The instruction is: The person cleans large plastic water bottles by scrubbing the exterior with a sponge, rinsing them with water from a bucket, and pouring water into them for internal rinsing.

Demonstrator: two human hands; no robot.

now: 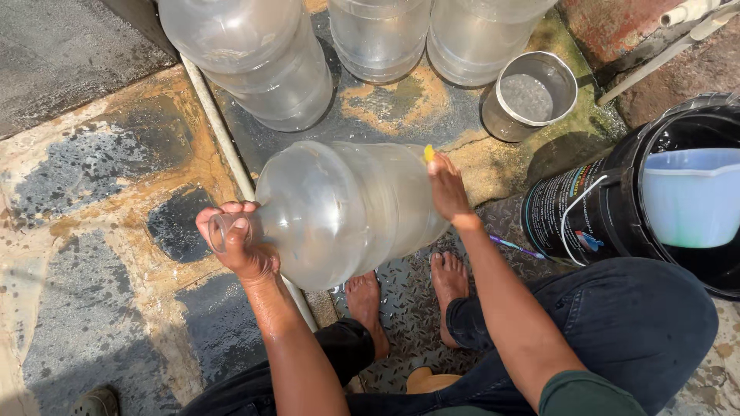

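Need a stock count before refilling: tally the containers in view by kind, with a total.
Large clear plastic water jugs: 4, one lying sideways in the hands, three standing behind
Round steel pot holding water: 1
Black plastic bucket: 1
Pale blue plastic tub inside the bucket: 1
Total: 7

A water jug [347, 212] lies on its side between the left hand [235, 243] at its neck and the right hand [447, 189] on its body; three jugs [262, 62] stand behind, a metal pot [532, 92] and bucket [655, 192] to the right.
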